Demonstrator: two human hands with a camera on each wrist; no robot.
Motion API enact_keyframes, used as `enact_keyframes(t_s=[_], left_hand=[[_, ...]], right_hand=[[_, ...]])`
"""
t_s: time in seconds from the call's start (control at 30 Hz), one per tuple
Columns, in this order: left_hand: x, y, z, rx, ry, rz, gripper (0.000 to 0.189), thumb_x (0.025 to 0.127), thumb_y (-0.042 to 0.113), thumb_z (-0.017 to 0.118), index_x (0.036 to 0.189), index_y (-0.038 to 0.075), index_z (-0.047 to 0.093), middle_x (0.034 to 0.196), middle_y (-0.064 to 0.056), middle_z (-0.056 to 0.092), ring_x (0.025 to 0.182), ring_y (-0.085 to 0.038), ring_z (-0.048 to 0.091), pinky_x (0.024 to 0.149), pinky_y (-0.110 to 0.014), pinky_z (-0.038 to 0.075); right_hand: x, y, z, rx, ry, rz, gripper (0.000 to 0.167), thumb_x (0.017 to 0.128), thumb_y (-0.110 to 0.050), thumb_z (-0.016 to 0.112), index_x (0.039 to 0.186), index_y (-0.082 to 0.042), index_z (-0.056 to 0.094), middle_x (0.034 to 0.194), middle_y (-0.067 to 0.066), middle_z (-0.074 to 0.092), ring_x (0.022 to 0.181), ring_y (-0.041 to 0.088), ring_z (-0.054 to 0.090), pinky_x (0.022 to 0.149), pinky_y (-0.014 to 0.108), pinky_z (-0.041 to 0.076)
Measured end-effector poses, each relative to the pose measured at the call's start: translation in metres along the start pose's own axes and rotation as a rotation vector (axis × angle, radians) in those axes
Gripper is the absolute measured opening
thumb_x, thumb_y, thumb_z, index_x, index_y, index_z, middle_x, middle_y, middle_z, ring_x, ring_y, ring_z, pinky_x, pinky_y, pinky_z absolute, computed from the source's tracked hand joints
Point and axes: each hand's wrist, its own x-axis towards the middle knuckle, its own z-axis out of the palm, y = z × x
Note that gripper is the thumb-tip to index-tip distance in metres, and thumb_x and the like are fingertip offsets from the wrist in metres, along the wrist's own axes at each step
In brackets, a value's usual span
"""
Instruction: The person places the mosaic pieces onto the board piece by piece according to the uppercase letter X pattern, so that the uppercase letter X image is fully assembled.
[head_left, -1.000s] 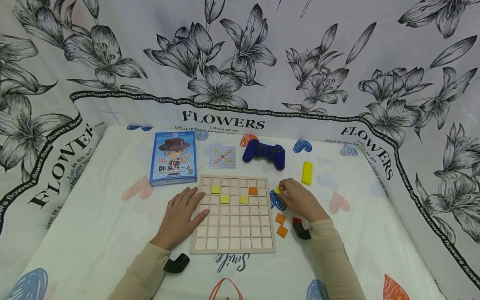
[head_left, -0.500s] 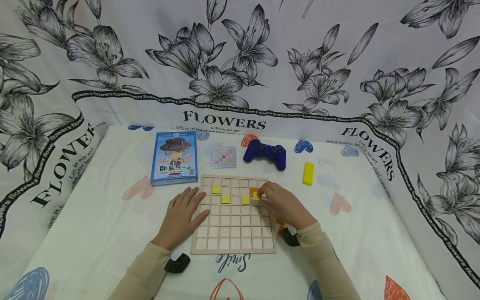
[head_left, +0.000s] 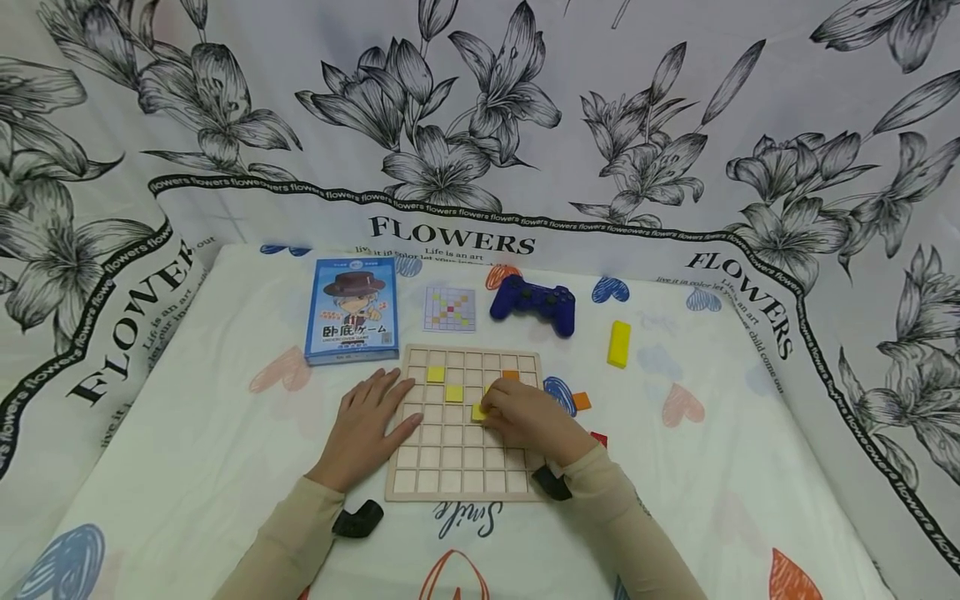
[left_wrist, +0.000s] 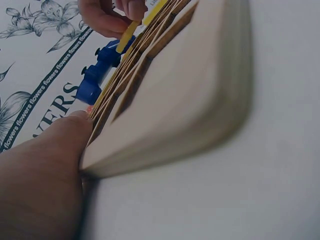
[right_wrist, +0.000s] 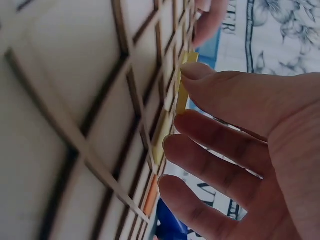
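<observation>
A wooden grid board (head_left: 442,458) lies flat on the table. My left hand (head_left: 367,425) rests along its left edge with fingers extended; the left wrist view shows its thumb (left_wrist: 50,160) by the rim. My right hand (head_left: 532,417) is over the board, pinching a yellow square tile (head_left: 477,413) between thumb and forefinger. In the right wrist view the pinched tile (right_wrist: 183,92) stands tilted at the grid. Two yellow tiles sit in cells at upper left, one here (head_left: 435,375). An orange tile (head_left: 510,375) lies near the upper right, partly covered by my right hand.
Behind the board are a blue game box (head_left: 352,312), a printed pattern card (head_left: 450,309) and a blue game controller (head_left: 533,306). A yellow block (head_left: 618,344), an orange tile (head_left: 581,402) and a partly hidden red tile (head_left: 598,438) lie to the right.
My right hand has carried the yellow tile leftward from the table beside the board to over its middle. My left hand has stayed at the left edge.
</observation>
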Motion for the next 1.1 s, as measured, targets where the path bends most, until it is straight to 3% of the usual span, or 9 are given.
enact_keyframes(t_s=[0.43,0.83,1.1], left_hand=[[0.001,0.000,0.000,-0.002,-0.001,-0.001,0.061,0.093,0.052,0.053,0.143,0.018,0.045,0.150,-0.010,0.038,0.142,-0.032,0.025,0.111,-0.054,0.021],[0.000,0.001,0.001,0.004,-0.001,-0.008,0.062,0.093,0.053,0.054,0.143,0.017,0.046,0.150,-0.010,0.038,0.142,-0.032,0.026,0.112,-0.054,0.021],[0.001,-0.002,0.003,0.003,0.012,0.010,0.062,0.093,0.054,0.053,0.143,0.018,0.045,0.150,-0.010,0.037,0.142,-0.032,0.026,0.111,-0.054,0.020]], right_hand=[[0.008,-0.006,0.002,-0.021,-0.056,0.018,0.019,0.093,-0.027,0.064,0.109,-0.017,0.065,0.102,-0.006,0.061,0.086,0.007,0.055,0.083,0.021,0.051],[0.007,-0.006,0.006,-0.069,-0.041,0.004,0.019,0.092,-0.027,0.065,0.109,-0.018,0.065,0.103,-0.006,0.061,0.086,0.007,0.055,0.083,0.020,0.052],[-0.012,0.000,-0.002,-0.032,-0.017,0.020,0.024,0.092,-0.025,0.066,0.114,-0.016,0.066,0.108,-0.005,0.061,0.094,0.008,0.057,0.086,0.023,0.051]])
